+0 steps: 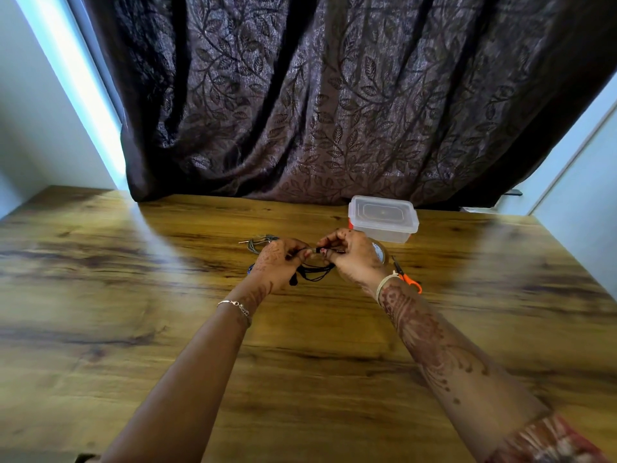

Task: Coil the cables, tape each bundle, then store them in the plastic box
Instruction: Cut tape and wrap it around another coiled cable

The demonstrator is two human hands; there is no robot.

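Note:
A thin black cable [315, 272] hangs in loose loops between my hands above the wooden table [133, 295]. My left hand [278, 262] grips one side of the loops. My right hand [350, 257] pinches the cable's plug end close to the left fingertips. A grey cable [258, 243] lies coiled on the table just behind my left hand. The clear plastic box [383, 218] with its lid on stands behind my right hand. A roll of clear tape [380, 252] shows partly behind my right hand.
Orange-handled scissors [405, 274] lie on the table right of my right wrist. A dark leaf-patterned curtain [334, 111] hangs along the table's far edge. Pale walls flank the table on both sides.

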